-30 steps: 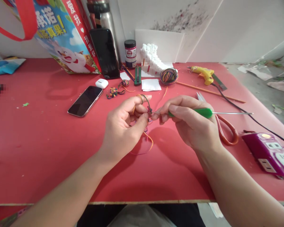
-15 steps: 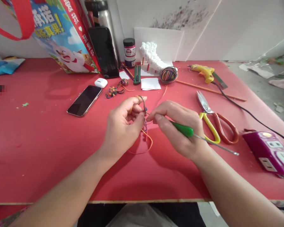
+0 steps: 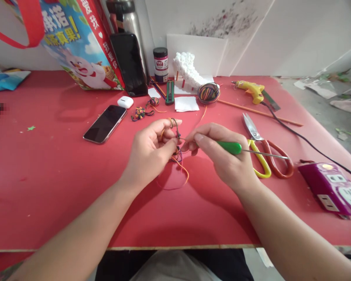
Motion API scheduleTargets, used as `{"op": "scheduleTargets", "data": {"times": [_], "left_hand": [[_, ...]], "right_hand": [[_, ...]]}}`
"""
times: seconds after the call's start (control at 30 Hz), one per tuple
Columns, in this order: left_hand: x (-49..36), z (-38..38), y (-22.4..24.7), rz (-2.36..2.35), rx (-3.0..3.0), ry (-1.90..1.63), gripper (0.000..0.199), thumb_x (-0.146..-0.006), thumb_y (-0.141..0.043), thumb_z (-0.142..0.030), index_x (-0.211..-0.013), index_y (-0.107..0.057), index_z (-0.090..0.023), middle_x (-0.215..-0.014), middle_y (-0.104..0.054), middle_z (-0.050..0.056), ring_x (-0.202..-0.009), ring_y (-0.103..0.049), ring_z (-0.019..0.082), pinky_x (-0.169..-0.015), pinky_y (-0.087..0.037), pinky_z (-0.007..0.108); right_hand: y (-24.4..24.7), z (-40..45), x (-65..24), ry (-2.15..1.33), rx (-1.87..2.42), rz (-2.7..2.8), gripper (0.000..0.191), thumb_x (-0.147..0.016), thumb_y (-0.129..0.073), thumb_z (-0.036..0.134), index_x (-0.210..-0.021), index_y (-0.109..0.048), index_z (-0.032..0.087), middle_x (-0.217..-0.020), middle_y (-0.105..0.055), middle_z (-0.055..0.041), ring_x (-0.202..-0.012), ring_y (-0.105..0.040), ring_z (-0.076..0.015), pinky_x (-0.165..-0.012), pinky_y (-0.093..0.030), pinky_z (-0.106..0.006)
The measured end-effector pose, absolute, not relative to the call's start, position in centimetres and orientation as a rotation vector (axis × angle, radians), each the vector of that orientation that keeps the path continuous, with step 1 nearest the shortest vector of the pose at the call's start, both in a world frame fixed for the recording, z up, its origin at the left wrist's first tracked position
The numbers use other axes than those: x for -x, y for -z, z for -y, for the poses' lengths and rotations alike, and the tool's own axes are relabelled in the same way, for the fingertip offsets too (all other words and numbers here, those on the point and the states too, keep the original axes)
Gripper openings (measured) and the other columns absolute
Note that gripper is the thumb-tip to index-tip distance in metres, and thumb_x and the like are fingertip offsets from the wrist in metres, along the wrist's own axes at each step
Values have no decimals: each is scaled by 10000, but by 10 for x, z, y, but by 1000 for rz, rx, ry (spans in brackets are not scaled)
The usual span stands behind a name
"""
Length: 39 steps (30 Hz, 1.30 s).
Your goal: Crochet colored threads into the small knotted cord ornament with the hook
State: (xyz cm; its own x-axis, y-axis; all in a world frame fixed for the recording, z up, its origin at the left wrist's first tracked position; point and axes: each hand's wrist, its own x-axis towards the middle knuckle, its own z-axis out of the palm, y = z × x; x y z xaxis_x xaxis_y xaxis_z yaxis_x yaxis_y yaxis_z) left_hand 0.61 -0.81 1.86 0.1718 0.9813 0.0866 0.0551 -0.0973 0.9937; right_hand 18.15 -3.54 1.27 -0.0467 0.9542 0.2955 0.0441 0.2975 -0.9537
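My left hand [image 3: 152,152] pinches a small piece of dark multicoloured crochet work [image 3: 177,151], with yarn looped round its raised index finger. In my right hand [image 3: 222,150] is a crochet hook [image 3: 229,147] with a green handle, held like a pen. Its thin front end meets the yarn at the left fingertips; its metal rear end sticks out to the right. Orange and pink yarn ends [image 3: 188,175] hang below the work onto the red table [image 3: 76,195]. A strand runs back to a multicoloured yarn ball [image 3: 208,93]. The exact stitch is too small to make out.
Scissors [image 3: 259,146] lie right of my right hand, near a purple power socket [image 3: 333,187], a yellow glue gun [image 3: 253,91] and its cord. Behind stand a jar [image 3: 160,65], a white crocheted piece [image 3: 190,72] and an upright phone [image 3: 128,64]. Another phone [image 3: 105,124] lies left.
The crochet hook has swung from slanting down to the right to nearly level, as my right hand turned slightly. More of the work shows beneath my left fingers, which keep their pinch.
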Motion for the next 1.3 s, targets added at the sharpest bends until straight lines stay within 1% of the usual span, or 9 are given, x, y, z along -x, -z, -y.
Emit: {"op": "scheduleTargets", "data": {"times": [0.1,0.3,0.5,0.7,0.8,0.9,1.07,1.2,1.3], "left_hand": [[-3,7,-17,-1095,-1402,-1101,335,-811,-723,-130,-1138,-774,-176,-774,-654,-23,-657,-653,130,-597,-550,248],[2,6,-8,-1137,-1979,-1169,301,-872,-676,-88,-1120,-807,-197,-959,-789,46,-871,-737,176,-787,-607,277],[5,5,-9,-965,-2138,-1271,279,-933,-620,-66,-1089,-816,-190,-964,-785,46,-796,-731,140,-696,-620,220],[5,3,-13,-930,-1676,-1181,258,-887,-732,-124,-1121,-829,-170,-955,-766,53,-812,-737,150,-682,-640,235],[7,1,-17,-876,-1483,-1141,223,-850,-802,-132,-1065,-843,-179,-855,-729,25,-704,-700,129,-602,-597,220],[7,-1,-19,-797,-1375,-1127,216,-835,-844,-123,-1037,-862,-196,-783,-685,-5,-619,-645,98,-553,-564,202],[9,-2,-17,-670,-1230,-1084,268,-862,-895,-178,-1115,-892,-266,-822,-676,-10,-650,-654,73,-584,-571,167],[12,-5,-14,-648,-1163,-1062,329,-808,-959,-228,-1123,-902,-300,-830,-657,-15,-622,-621,57,-545,-534,157],[14,-7,-14,-627,-1129,-1066,397,-776,-973,-234,-1157,-899,-317,-817,-650,-20,-591,-596,50,-529,-517,155]], "right_hand": [[-11,34,-180,-1042,996,1363,218,-979,-629,153,-804,-746,212,-780,-750,-10,-734,-691,-161,-693,-566,-301],[-7,39,-182,-849,966,1609,197,-1010,-600,140,-931,-770,201,-872,-755,-33,-804,-713,-179,-750,-560,-331],[-6,36,-182,-959,924,1418,163,-994,-633,129,-940,-770,200,-815,-758,-8,-756,-727,-163,-696,-579,-304],[-10,36,-182,-987,867,1388,178,-1000,-638,130,-928,-784,203,-807,-744,-7,-755,-714,-158,-699,-584,-299],[-10,37,-183,-1019,808,1371,175,-1025,-640,151,-946,-784,212,-816,-738,-6,-764,-725,-162,-680,-584,-295],[-9,38,-181,-1022,774,1359,154,-1037,-648,155,-962,-769,214,-819,-744,-4,-761,-741,-159,-650,-577,-279],[-7,43,-177,-878,746,1540,97,-1078,-617,182,-1080,-705,223,-893,-749,-9,-727,-713,-130,-668,-582,-276],[-8,44,-182,-707,777,1742,210,-1030,-646,114,-1181,-638,260,-1022,-778,-25,-848,-763,-154,-765,-614,-300],[-8,40,-188,-703,877,1817,360,-934,-696,82,-1242,-629,257,-1035,-763,-28,-825,-731,-157,-691,-585,-284]]}}
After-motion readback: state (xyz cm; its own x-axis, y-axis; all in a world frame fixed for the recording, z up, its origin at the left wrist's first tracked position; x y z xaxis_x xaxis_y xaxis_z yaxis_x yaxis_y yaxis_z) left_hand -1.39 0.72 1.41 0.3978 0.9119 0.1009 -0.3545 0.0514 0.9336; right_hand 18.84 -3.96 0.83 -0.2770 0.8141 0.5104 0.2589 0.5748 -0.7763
